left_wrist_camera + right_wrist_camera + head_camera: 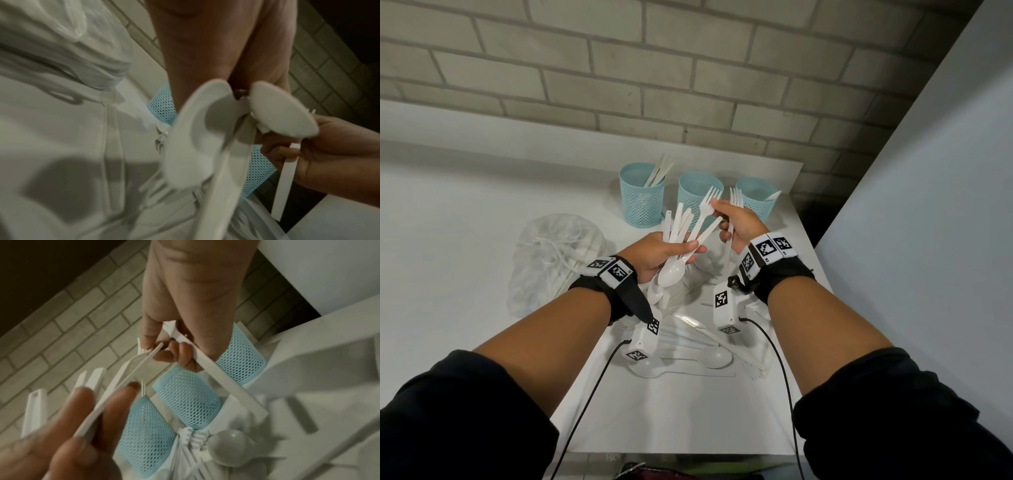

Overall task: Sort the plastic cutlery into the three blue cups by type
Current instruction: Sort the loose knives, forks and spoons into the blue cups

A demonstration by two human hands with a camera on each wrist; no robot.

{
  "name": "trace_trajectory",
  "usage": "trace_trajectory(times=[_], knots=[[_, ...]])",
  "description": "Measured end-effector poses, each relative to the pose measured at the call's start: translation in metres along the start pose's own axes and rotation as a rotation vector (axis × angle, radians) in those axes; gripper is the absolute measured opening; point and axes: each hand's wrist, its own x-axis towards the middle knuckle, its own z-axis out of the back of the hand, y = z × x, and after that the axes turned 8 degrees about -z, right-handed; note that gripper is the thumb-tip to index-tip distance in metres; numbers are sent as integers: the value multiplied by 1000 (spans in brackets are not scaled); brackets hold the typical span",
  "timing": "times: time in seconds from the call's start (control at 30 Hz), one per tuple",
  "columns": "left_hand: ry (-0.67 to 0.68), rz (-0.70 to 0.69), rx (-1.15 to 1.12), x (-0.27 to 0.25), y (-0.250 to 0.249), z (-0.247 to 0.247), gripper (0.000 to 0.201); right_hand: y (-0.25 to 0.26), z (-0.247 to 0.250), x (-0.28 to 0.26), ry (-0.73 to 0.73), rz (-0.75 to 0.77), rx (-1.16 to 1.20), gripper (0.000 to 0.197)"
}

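Cutlery [681,236] in both hands above table [482,212]

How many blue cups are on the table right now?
3, in a row at the table's far edge: left cup, middle cup partly behind held forks, right cup beside the right hand.

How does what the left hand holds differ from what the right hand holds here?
The left hand grips a mixed fan of white plastic cutlery, handles up and a spoon bowl hanging below; the right hand holds a single white plastic fork, tines up. The right hand also pinches a second fork at its neck, its handle still in the left hand's fan. Both are held above the white table.
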Motion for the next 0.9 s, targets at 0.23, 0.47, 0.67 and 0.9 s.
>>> trace_trajectory(times=[0.23,0.47,0.67,0.9], knots=[[-16,-4,12,1,-1,-1,22,-1,-7,-1,145,-59,-83,15],[-54,41,21,1,-2,6,17,14,-6,6,-60,-21,243,23],[-100,27,67,-1,-3,12,28,23,4,9,-175,94,576,13],[-179,-2,62,3,0,17,32,9,2,16,-123,38,395,18]])
